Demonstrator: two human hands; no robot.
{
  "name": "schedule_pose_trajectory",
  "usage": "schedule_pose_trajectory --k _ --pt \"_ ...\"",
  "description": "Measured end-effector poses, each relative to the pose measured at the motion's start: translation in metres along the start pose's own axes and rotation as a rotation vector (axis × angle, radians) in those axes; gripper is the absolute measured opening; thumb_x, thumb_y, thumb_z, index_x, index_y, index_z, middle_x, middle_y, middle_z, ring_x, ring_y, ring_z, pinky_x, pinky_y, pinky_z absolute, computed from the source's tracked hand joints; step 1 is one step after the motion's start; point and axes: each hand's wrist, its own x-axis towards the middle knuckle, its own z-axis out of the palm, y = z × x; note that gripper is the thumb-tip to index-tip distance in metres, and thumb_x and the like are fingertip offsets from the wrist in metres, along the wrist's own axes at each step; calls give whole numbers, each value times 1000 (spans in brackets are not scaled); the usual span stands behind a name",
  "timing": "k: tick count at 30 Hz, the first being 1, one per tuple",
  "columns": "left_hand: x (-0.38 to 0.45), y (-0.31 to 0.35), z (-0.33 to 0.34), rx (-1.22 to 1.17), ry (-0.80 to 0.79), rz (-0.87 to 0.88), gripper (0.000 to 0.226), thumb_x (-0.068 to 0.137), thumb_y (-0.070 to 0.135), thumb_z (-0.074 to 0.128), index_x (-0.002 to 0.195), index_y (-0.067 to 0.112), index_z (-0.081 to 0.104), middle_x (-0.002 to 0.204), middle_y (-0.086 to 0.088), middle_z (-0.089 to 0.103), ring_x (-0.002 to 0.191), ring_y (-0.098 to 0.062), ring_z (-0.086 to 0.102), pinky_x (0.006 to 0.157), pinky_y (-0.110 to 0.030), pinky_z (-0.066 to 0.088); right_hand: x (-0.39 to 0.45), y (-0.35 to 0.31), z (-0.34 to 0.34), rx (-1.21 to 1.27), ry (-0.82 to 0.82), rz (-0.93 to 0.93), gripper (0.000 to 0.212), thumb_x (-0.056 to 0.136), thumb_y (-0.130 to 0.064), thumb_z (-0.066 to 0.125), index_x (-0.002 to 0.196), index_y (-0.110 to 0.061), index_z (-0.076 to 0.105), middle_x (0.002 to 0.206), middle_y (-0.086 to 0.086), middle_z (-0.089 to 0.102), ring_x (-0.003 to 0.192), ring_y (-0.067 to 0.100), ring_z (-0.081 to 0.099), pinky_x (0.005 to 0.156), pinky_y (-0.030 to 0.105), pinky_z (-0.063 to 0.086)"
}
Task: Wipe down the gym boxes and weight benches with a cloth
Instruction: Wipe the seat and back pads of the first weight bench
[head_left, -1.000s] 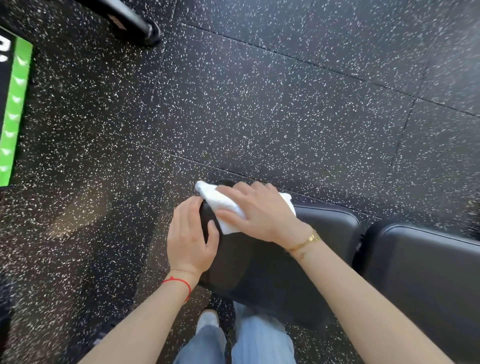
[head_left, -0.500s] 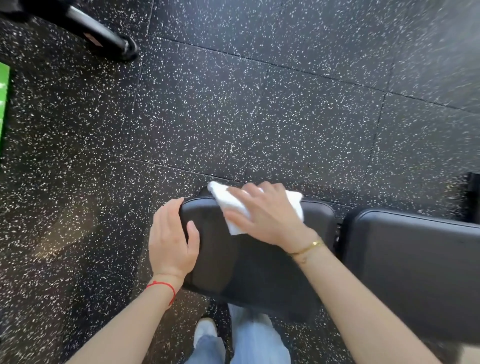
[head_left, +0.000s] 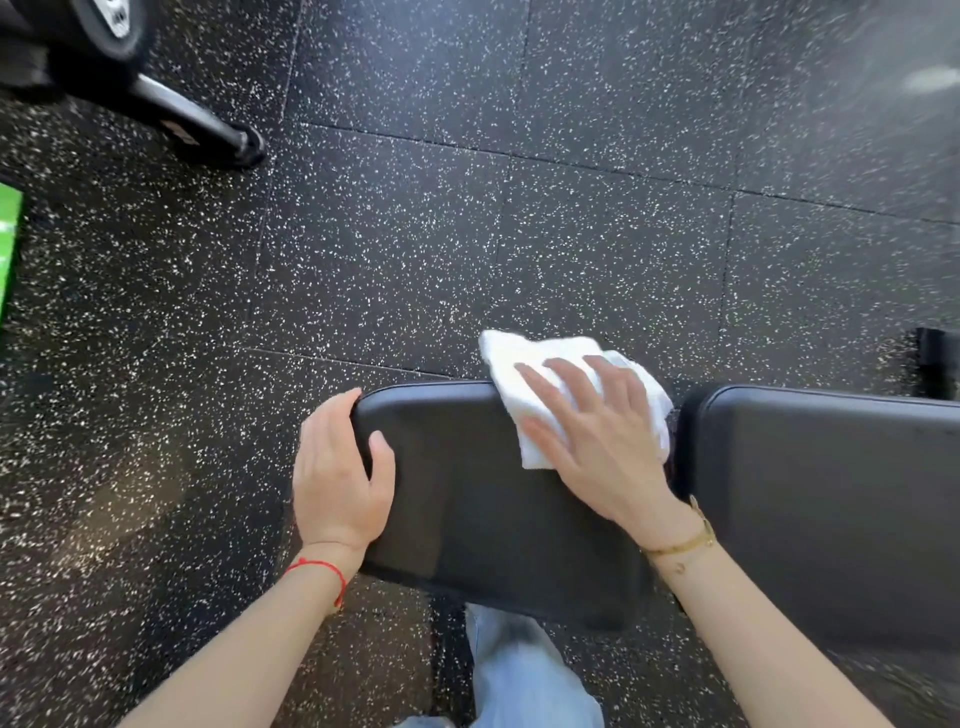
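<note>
No legible writing on bench pad (head_left: 483, 499)

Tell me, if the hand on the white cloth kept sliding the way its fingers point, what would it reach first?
Probably the seat pad's far edge. The right hand points up and left over the cloth; past that is only speckled floor.

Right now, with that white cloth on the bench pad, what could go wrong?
The white cloth overhangs the seat pad's far edge, so the right hand might push it onto the floor. It also sits beside the gap before the second pad, where a corner could perhaps snag.
</note>
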Motion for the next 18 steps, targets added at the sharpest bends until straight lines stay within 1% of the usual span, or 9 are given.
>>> schedule_pose_trajectory --k 2,4,5,8,10,12,13,15,18 --pt "-1 0 1 -6 14 11 46 93 32 40 134 13 46 130 -5 55 119 -24 48 101 -41 42 -25 -12 10 -4 15 -43 52 105 -52 25 155 -39 23 161 -4 28 148 37 20 119 56 17" --pt "-1 -2 1 -19 25 16 45 93 33 40 134 14 46 128 -4 56 119 -23 49 102 -40 42 -54 -27 22 1 29 -108 55 105 -52 25 157 -37 16 166 -2 12 152 38 3 120 60 11" --pt "-1 -2 1 -29 31 17 45 94 34 41 134 15 46 128 -4 57 119 -22 50 102 -39 42 -69 -35 28 8 28 -137 56 105 -52 25 157 -36 15 167 -2 9 152 39 0 120 62 10" --pt "-1 -3 1 -77 57 52 45 95 31 43 136 15 48 132 -3 58 122 -19 50 106 -37 39 -86 -42 36 -8 37 -179 59 102 -57 26 157 -37 14 167 -2 8 152 40 -1 118 63 12" --pt "-2 -4 0 -112 71 108 43 96 26 47 138 16 49 136 -1 57 126 -19 50 111 -41 39 -63 -38 31 -83 34 -191 65 98 -64 27 157 -40 15 166 -2 14 152 40 1 119 63 11" --pt "-1 -6 0 -146 95 171 42 95 20 50 137 16 51 137 0 56 129 -20 49 112 -44 38 -31 -37 22 -170 26 -215 69 94 -69 27 156 -41 17 165 -1 20 152 37 5 120 60 7" --pt "-1 -8 0 -158 109 202 42 94 19 51 137 16 52 137 0 57 129 -20 49 112 -45 38 -20 -39 18 -222 26 -233 70 93 -70 25 156 -40 16 164 0 20 153 35 6 121 59 4" --pt "0 -11 1 -179 134 258 42 93 18 51 135 16 55 138 -1 57 131 -21 48 112 -46 37 -11 -43 20 -290 40 -245 72 93 -70 18 157 -39 10 166 -1 13 154 30 3 121 58 1" --pt "1 -18 4 -192 179 338 39 93 14 54 131 12 60 138 -6 57 132 -23 48 114 -47 35 -33 -54 35 -222 137 -151 67 94 -66 12 156 -42 8 167 -4 10 154 28 4 121 57 5"
